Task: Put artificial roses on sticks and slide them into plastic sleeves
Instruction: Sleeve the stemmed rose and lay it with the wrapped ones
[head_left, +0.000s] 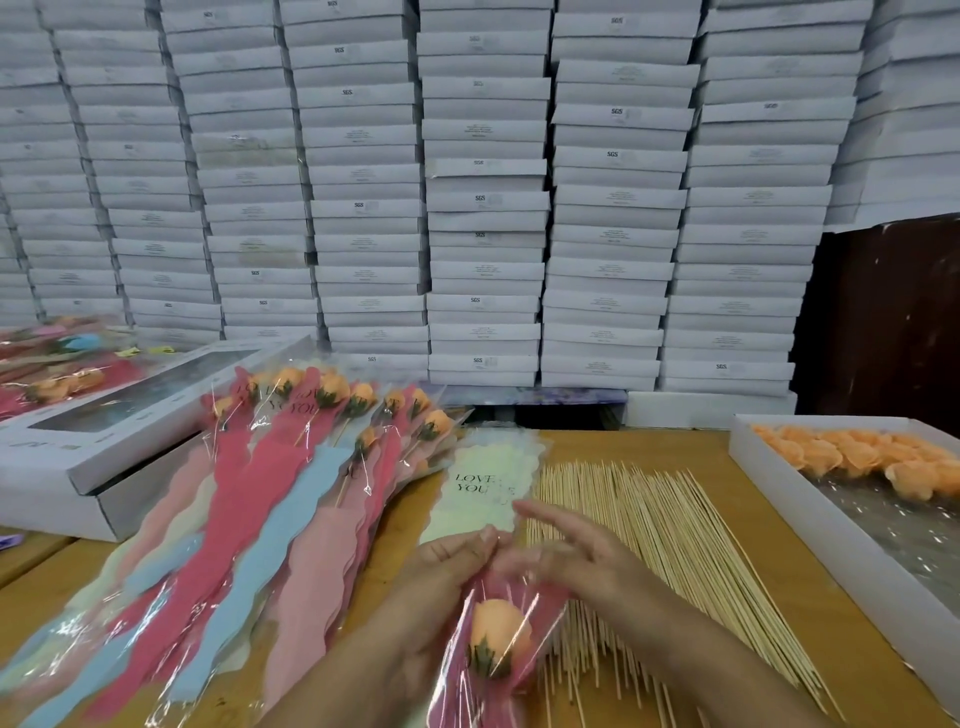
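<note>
At lower centre of the frame a pink plastic sleeve is held by the left hand, fingers curled round its upper end, thumb near the top edge. The right hand is blurred; fingers are seen loosely spread over the sleeve's top, and whether film is pinched cannot be told. An orange artificial rose with green calyx is seen inside the sleeve, bloom pointing up the frame; its stick is not made out.

Step judged: sleeving of one rose, close to finished. Next move calls for the bloom to be seated well inside, the film smoothed flat, then the piece laid with the finished ones.

Just beyond the hands a pale yellow sleeve printed LOVE YOU is lying flat, empty. To its right, bare wooden sticks are spread in a wide layer across the wooden table. At right of frame, loose orange roses are kept in a white tray. Left of centre, finished sleeved roses are fanned in red, pink and blue, partly leaning on a white windowed box. More wrapped flowers are seen at far left. The upper frame is filled by stacked white boxes.
</note>
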